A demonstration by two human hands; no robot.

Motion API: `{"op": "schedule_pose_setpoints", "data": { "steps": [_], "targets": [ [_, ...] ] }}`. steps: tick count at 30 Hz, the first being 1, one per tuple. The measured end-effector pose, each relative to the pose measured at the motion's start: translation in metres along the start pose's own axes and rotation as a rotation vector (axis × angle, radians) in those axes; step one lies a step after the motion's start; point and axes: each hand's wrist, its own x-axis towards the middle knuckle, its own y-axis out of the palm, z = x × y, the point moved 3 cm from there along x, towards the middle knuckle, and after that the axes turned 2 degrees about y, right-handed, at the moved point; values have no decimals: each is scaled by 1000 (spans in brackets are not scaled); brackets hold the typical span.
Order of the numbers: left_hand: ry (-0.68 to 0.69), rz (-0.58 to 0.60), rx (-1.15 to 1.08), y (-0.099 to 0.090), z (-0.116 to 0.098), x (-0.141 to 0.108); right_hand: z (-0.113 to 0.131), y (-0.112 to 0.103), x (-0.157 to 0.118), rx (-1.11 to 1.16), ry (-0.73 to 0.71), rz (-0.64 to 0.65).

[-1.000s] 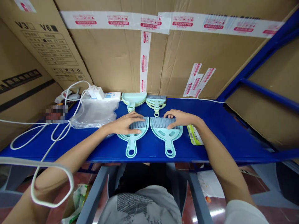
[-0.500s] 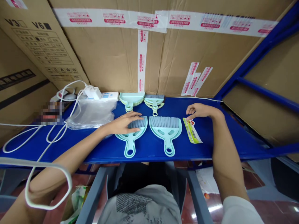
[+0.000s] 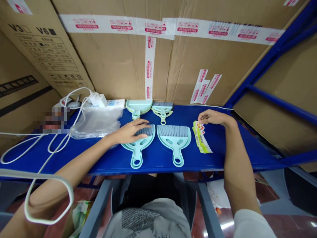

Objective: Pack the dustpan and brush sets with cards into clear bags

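My left hand (image 3: 130,131) lies over the left light-green dustpan (image 3: 136,153), its thumb and fingers apart across the grey bristles of the hand brush (image 3: 148,130) nested in it. A second hand brush (image 3: 172,131) sits in its own dustpan (image 3: 177,155) to the right, bristles pointing away from me. Farther right, my right hand (image 3: 210,117) is closed in a pinch at the top end of a small pile of yellow-green printed labels (image 3: 201,140). The strips are slightly fanned, with their lower ends on the blue table.
Stacked dustpans (image 3: 139,106) and smaller brush sets (image 3: 162,110) stand at the back against a cardboard box (image 3: 119,62). Clear plastic bags (image 3: 96,122), a power strip (image 3: 116,103) and looped white cable (image 3: 53,145) occupy the left. A blue metal frame (image 3: 267,96) rises at right.
My right fingers have closed on the label's top end and shifted it, so the strips now fan out to the left. My left hand stays on the left set. The view tilts slightly.
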Motion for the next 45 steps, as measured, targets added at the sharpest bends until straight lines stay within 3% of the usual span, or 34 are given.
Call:
{"op": "schedule_pose_setpoints", "data": {
  "steps": [13,18,25,32,40,45],
  "targets": [
    [21,-159,111,-6,-1,2,15,-18,-32,247,-32,-266],
    [26,-182,117,-7,-2,3,15,-13,-30,318,4,-264],
    [14,-184,116,-9,-3,3,36,-6,-29,423,-128,-286],
    [7,-184,128,-9,-4,3,39,-2,-28,409,-145,-235],
    [9,-169,156,-10,-4,3,5,3,-7,109,88,-63],
    [15,-162,175,-9,-3,3,-13,1,1,-29,108,2]
  ]
}}
